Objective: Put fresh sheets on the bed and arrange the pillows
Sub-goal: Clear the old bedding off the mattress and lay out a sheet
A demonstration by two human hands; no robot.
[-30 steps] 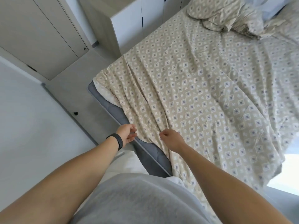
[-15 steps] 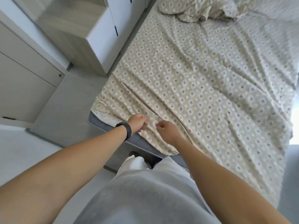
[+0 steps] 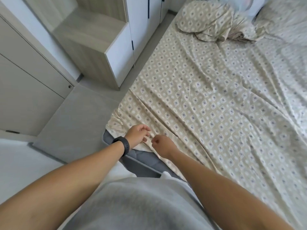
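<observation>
Here both the left hand (image 3: 138, 135) and right hand (image 3: 162, 145) pinch the sheet (image 3: 207, 103) edge beneath them

Black wristband (image 3: 123, 145), seemingly grey shirt (image 3: 132, 205).

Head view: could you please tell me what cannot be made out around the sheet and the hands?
- Right hand: its fingers curl under, hidden by its back, so the grip on the sheet is unclear.
- Mattress corner: mostly under the sheet.
- Far pillows: cut off by the top edge.
- Bed's right side: cut off by the frame edge.
</observation>
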